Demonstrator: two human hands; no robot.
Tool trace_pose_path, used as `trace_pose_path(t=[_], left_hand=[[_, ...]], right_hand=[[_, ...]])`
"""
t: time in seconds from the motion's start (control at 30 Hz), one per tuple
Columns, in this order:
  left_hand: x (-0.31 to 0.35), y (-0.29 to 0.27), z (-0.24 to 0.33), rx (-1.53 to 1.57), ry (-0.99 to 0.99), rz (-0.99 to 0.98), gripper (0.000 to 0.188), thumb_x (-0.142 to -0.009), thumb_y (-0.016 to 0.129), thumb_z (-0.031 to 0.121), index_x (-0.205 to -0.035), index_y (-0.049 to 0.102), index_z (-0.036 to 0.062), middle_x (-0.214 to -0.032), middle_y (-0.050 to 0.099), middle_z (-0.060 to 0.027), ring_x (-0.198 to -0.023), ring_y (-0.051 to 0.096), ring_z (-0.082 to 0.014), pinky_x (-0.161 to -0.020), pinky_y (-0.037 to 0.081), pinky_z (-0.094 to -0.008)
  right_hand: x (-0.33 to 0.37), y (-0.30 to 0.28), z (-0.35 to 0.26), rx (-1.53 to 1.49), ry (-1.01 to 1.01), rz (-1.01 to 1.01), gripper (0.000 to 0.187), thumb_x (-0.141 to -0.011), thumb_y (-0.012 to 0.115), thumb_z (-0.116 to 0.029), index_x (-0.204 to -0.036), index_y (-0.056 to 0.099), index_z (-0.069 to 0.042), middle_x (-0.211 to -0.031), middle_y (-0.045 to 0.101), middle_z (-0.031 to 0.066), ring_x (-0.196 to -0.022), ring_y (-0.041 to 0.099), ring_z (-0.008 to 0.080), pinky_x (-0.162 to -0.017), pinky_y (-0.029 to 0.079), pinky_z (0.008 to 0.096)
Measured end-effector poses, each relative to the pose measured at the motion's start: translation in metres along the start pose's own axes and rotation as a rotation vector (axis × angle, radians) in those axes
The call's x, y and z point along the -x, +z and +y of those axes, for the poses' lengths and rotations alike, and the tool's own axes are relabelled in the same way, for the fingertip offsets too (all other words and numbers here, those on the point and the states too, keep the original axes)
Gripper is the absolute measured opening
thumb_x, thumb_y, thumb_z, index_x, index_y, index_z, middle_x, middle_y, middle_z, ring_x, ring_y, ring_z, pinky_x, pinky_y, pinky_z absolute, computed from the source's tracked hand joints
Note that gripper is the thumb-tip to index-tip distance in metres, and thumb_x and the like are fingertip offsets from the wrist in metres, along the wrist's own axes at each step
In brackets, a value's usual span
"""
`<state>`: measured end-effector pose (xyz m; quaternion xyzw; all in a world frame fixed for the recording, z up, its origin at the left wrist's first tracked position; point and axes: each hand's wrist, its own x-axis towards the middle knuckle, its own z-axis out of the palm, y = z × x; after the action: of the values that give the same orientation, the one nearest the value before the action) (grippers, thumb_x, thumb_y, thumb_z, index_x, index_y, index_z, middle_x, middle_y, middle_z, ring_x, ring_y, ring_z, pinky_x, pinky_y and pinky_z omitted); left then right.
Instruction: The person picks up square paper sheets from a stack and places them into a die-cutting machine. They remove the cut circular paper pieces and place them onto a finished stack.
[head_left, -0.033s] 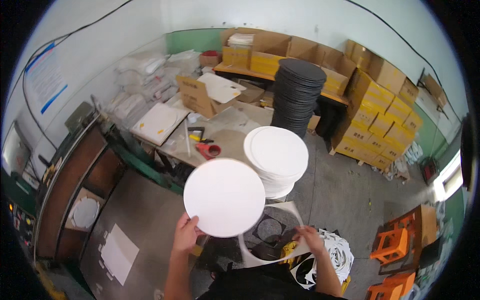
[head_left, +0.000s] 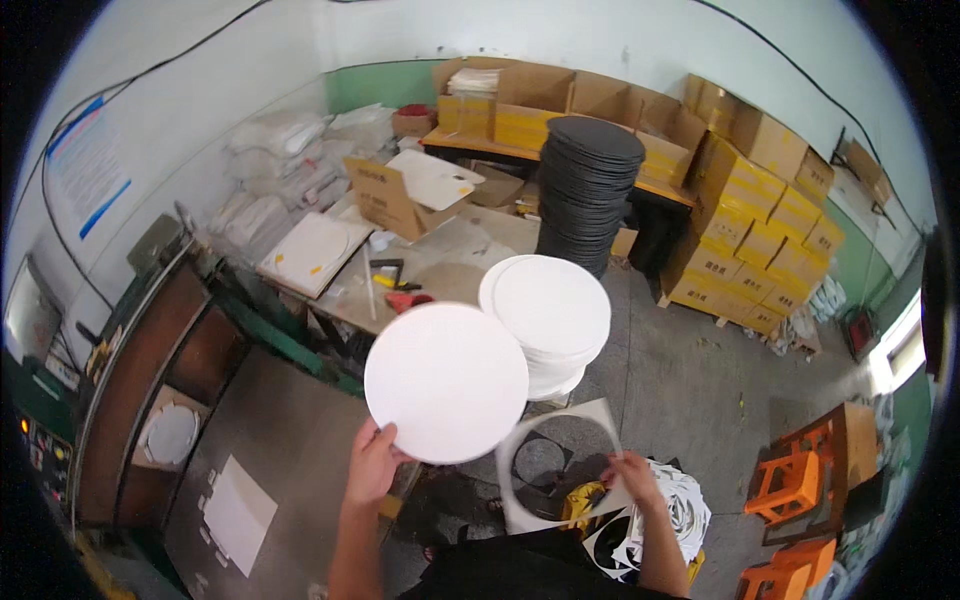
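Note:
My left hand (head_left: 372, 463) grips the near edge of a white round disc (head_left: 447, 382) and holds it up flat in front of me. Just right of it stands a stack of white round discs (head_left: 548, 318). My right hand (head_left: 632, 478) holds a white square sheet with a round hole cut out of it (head_left: 556, 462), low over a pile of similar cut-out scraps (head_left: 672, 515).
A tall stack of dark round discs (head_left: 588, 190) stands behind the white stack. Yellow cartons (head_left: 760, 245) are piled at the right, orange stools (head_left: 800, 480) at the lower right. A cluttered worktable (head_left: 440, 262) and a green machine with a metal bed (head_left: 250, 430) are at the left.

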<state>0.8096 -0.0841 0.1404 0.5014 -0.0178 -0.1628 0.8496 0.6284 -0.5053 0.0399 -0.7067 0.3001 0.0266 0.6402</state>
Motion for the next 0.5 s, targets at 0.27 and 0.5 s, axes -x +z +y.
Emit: trace_pose_path(t=[0.27, 0.5], left_hand=[[-0.158, 0.141, -0.045, 0.09, 0.012, -0.069, 0.038, -0.099, 0.05, 0.016, -0.133, 0.043, 0.0007, -0.124, 0.057, -0.0132, -0.108, 0.061, -0.0242, -0.089, 0.053, -0.0407], [-0.204, 0.171, -0.086, -0.073, -0.161, -0.084, 0.036, -0.101, 0.045, 0.015, -0.13, 0.041, -0.004, -0.123, 0.056, -0.0188, -0.105, 0.063, -0.0296, -0.088, 0.056, -0.0416]], right_hand=[[0.047, -0.145, 0.011, 0.91, 0.044, 0.786, 0.028, -0.084, 0.057, -0.022, -0.103, 0.066, -0.004, -0.086, 0.068, 0.0199, -0.081, 0.066, 0.0399, -0.072, 0.051, 0.0487], [0.039, -0.209, 0.258, 1.006, 0.459, 0.793, 0.032, -0.082, 0.058, -0.019, -0.111, 0.063, -0.007, -0.107, 0.064, 0.0246, -0.094, 0.064, 0.0382, -0.077, 0.051, 0.0488]])
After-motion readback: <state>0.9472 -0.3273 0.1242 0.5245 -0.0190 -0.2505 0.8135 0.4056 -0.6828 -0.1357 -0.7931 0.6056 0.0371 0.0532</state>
